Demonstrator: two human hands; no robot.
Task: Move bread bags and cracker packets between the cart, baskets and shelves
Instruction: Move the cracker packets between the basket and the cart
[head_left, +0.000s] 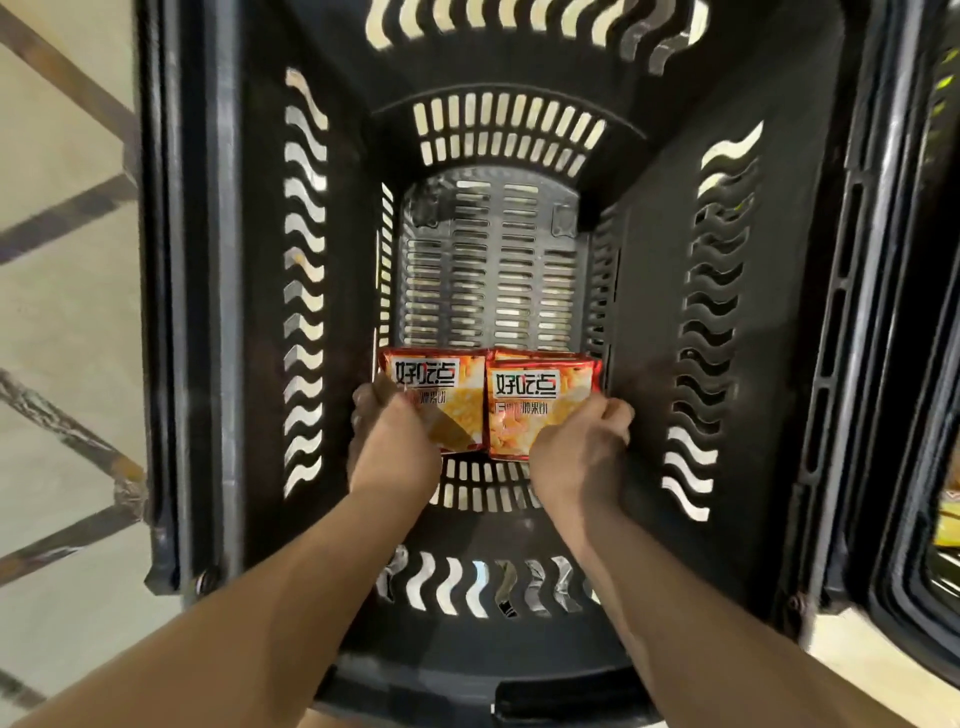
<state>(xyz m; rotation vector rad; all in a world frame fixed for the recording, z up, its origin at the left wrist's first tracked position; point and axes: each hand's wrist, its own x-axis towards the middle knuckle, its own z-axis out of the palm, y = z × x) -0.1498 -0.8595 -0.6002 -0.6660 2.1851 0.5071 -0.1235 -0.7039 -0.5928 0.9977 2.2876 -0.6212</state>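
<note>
I look straight down into a deep black plastic basket (218, 312) with wavy slots in its walls. Two orange-red cracker packets lie side by side at the near end of its slotted floor. My left hand (392, 441) grips the near edge of the left packet (434, 379). My right hand (582, 447) grips the near right corner of the right packet (535, 405). A third packet's edge (540, 355) peeks out from under the right one. Both forearms reach down into the basket.
The far part of the basket floor (493, 270) is bare slotted plastic. A second black basket (904, 364) stands close on the right, with something yellow inside it. Pale floor tiles with dark bars (67, 218) lie on the left.
</note>
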